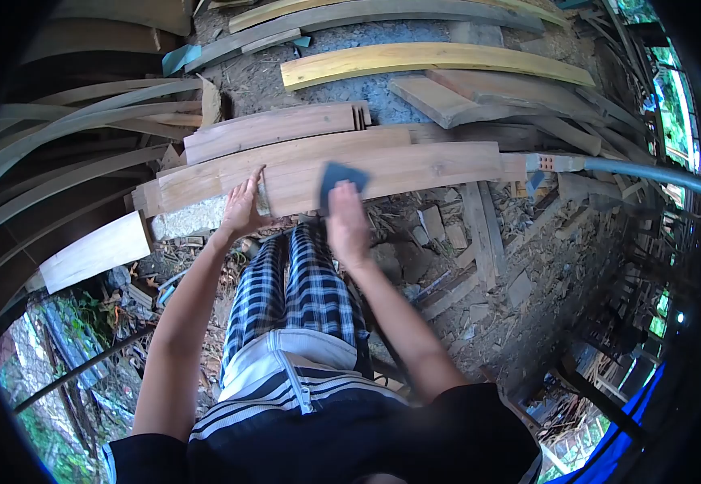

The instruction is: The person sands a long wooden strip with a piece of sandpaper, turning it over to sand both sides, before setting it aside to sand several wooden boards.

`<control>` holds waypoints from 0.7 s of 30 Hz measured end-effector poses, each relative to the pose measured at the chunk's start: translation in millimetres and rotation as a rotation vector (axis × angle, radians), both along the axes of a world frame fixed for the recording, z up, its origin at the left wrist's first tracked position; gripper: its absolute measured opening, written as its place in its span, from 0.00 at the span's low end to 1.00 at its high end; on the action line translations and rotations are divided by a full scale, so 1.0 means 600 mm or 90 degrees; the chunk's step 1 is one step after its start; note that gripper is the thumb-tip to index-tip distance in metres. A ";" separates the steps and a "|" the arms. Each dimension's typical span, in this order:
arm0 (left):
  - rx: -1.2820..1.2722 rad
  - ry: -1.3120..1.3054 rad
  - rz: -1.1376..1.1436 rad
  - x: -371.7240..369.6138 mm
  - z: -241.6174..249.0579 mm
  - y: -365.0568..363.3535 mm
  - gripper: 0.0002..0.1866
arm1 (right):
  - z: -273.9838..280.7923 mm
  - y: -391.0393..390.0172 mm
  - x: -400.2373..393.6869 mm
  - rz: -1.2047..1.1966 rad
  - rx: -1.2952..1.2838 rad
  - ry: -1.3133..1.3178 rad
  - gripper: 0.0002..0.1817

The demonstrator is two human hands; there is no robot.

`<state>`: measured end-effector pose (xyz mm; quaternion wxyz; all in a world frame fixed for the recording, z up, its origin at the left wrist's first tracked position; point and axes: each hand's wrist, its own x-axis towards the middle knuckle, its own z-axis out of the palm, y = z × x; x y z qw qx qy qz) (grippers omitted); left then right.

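A long pale wooden board [439, 164] lies crosswise in front of my body. My right hand [348, 222], blurred by motion, holds a dark square sheet [342, 179] against the board's face near its middle. My left hand [243, 205] rests on the near edge of the board further left, its fingers spread and nothing in them. Under the left part of the board is a rough, light-coloured block [193, 219], partly hidden by the wood.
Stacked planks [278, 129] lie just beyond the board, with a yellow beam [431, 60] further off. A pale plank [96, 252] sits at left. A grey pipe [649, 171] reaches in from the right. Wood scraps [455, 234] cover the ground.
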<state>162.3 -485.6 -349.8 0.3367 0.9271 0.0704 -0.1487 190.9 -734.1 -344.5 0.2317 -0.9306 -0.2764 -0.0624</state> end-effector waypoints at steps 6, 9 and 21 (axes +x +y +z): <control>-0.004 0.000 -0.017 0.002 0.005 0.001 0.68 | 0.001 0.007 -0.008 0.192 0.028 -0.043 0.20; 0.020 0.002 -0.012 0.011 0.044 -0.018 0.71 | 0.023 -0.113 0.060 -0.046 -0.105 -0.060 0.21; 0.140 -0.067 -0.154 0.104 0.051 -0.146 0.67 | 0.013 -0.180 0.100 -0.068 -0.128 -0.036 0.24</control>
